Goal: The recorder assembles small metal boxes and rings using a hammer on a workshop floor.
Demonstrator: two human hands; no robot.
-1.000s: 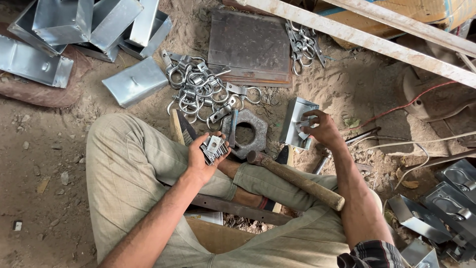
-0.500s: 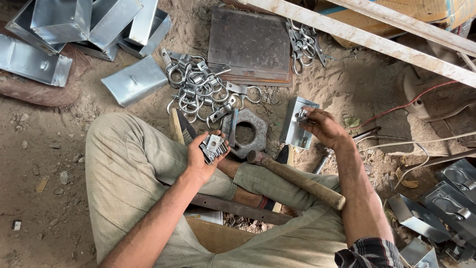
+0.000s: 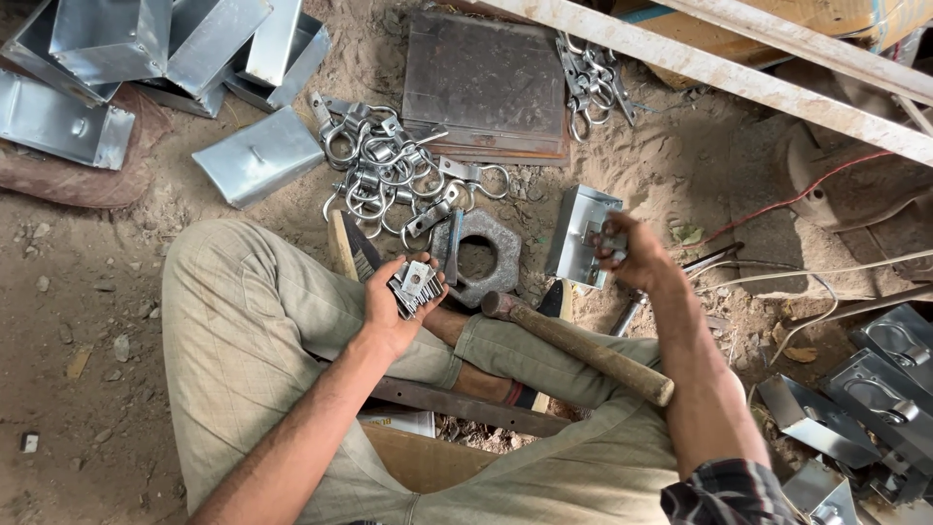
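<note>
Seated worker, sandy floor (image 3: 117, 321): left hand (image 3: 394, 306) closed around a stack of small metal plates (image 3: 416, 285) above the knee, right hand (image 3: 632, 255) pinching a part against the open galvanised box (image 3: 581, 233) — best kept square and steady — hammer (image 3: 573, 345) across the lap.

sandy ground (image 3: 87, 321) carries metal boxes (image 3: 146, 58) upper left, ring clips (image 3: 389, 170) and a rusty plate (image 3: 486, 83) at top centre.
</note>
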